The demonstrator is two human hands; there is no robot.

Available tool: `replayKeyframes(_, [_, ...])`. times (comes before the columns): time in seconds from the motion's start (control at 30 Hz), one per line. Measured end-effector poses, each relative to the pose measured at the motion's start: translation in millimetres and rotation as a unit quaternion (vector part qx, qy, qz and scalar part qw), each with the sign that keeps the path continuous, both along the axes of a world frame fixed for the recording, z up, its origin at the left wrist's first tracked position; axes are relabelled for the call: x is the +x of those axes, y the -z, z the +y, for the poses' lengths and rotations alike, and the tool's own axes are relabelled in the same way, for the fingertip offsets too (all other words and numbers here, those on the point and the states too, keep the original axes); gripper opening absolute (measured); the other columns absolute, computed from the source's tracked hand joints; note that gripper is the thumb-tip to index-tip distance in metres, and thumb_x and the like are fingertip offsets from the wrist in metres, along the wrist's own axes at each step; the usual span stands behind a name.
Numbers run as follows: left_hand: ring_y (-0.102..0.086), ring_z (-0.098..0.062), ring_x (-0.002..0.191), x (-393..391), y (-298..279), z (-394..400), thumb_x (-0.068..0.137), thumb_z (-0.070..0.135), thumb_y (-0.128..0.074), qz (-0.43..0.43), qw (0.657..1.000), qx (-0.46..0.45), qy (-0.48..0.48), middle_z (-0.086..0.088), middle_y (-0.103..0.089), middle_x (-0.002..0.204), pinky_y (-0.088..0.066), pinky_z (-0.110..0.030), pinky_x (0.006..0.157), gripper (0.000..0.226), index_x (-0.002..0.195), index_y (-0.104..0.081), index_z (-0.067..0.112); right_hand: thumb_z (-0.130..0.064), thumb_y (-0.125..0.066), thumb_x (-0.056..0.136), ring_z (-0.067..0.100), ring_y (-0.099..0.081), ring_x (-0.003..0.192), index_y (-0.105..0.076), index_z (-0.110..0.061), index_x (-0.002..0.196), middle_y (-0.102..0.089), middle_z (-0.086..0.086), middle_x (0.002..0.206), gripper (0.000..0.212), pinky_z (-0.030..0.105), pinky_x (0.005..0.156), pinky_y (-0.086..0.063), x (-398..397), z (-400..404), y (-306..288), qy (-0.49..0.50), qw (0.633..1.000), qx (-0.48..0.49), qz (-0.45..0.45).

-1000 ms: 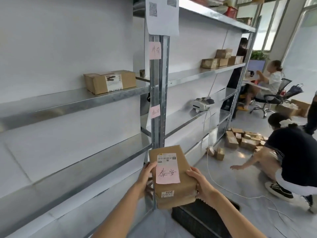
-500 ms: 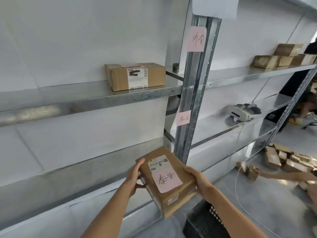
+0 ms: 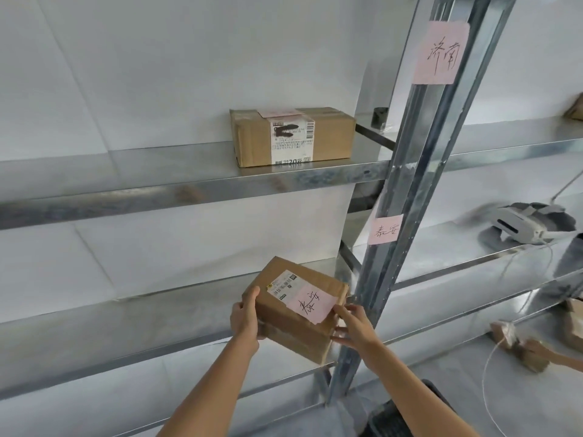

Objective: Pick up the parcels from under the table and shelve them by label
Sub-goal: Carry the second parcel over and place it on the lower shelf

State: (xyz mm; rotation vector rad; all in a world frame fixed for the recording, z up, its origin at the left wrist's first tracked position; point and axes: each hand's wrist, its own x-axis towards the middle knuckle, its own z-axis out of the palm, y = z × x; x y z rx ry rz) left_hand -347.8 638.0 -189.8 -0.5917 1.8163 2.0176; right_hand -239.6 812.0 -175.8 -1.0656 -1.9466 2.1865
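Observation:
A brown cardboard parcel [image 3: 295, 323] with a white shipping label and a pink handwritten note is held tilted over the front edge of the lower metal shelf [image 3: 126, 329]. My left hand [image 3: 244, 316] grips its left side and my right hand [image 3: 355, 326] holds its right side. A pink label [image 3: 385, 230] with the same characters is stuck on the steel upright [image 3: 407, 197] just above. Higher on the upright is another pink label [image 3: 441, 52]. A second brown parcel [image 3: 291, 137] rests on the upper shelf [image 3: 157, 181].
A white headset [image 3: 523, 227] with a cable lies on the right-hand shelf bay. Another person's hand [image 3: 536, 357] reaches for small parcels on the floor at the right. A black crate [image 3: 400, 417] sits on the floor below my arms.
I have stepped closer to the shelving and turned left. The parcel has moved forward and up, from in front of the upright to the lower shelf's edge.

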Motion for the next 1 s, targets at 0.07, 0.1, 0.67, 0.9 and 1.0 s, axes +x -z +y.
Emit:
replayKeyframes(0.07, [-0.059, -0.040, 0.105, -2.5, 3.4, 2.8, 0.078, 0.056, -0.058, 0.002, 1.000, -0.027, 0.001, -0.015, -0.060, 0.113, -0.057, -0.045, 0.068, 0.054, 0.108, -0.051, 0.012, -0.029, -0.055, 0.093, 0.028, -0.058, 0.103, -0.039, -0.013, 0.118, -0.054, 0.013, 0.121, 0.034, 0.045, 0.088, -0.054, -5.5, 6.4, 0.2, -0.012, 1.000, 0.014, 0.011])
replayKeyframes(0.1, [-0.058, -0.039, 0.106, -3.4, 4.2, 5.1, 0.079, 0.056, -0.059, 0.008, 0.999, -0.045, 0.005, -0.014, -0.060, 0.113, -0.057, -0.048, 0.073, 0.050, 0.105, -0.051, 0.013, -0.031, -0.056, 0.092, 0.027, -0.058, 0.102, -0.040, -0.014, 0.117, -0.054, 0.014, 0.121, 0.034, 0.044, 0.089, -0.053, -8.2, 11.0, 0.2, -0.012, 1.000, 0.015, 0.021])
replayKeyframes(0.67, [-0.057, -0.026, 0.116, -12.7, -3.9, 49.8, 0.084, 0.035, -0.063, 0.054, 0.992, -0.097, 0.054, -0.005, -0.063, 0.127, -0.047, -0.042, 0.103, 0.049, 0.130, -0.054, 0.023, -0.019, -0.052, 0.094, 0.024, -0.055, 0.110, -0.042, -0.019, 0.133, -0.061, 0.007, 0.123, 0.041, 0.033, 0.090, -0.049, -87.4, 86.2, 13.8, -0.140, 0.987, 0.012, 0.072])
replayKeyframes(0.9, [-0.057, -0.017, 0.113, -29.9, 13.3, 58.4, 0.067, 0.022, -0.075, 0.053, 0.982, -0.144, 0.111, 0.006, -0.063, 0.119, -0.047, -0.036, 0.100, 0.075, 0.137, -0.047, 0.027, -0.008, -0.074, 0.064, 0.026, -0.055, 0.118, -0.040, -0.027, 0.133, -0.055, 0.004, 0.129, 0.080, 0.044, 0.092, -0.054, -120.9, 101.5, 33.9, -0.230, 0.945, 0.233, 0.014])
replayKeyframes(1.0, [-0.056, -0.017, 0.109, -35.1, 20.5, 66.7, 0.077, 0.014, -0.071, 0.080, 0.978, -0.165, 0.104, 0.006, -0.058, 0.124, -0.047, -0.027, 0.086, 0.069, 0.138, -0.041, 0.030, -0.004, -0.073, 0.074, 0.030, -0.050, 0.123, -0.028, -0.020, 0.145, -0.049, 0.007, 0.136, 0.086, 0.044, 0.095, -0.051, -126.1, 103.5, 39.3, -0.214, 0.943, 0.255, 0.013])
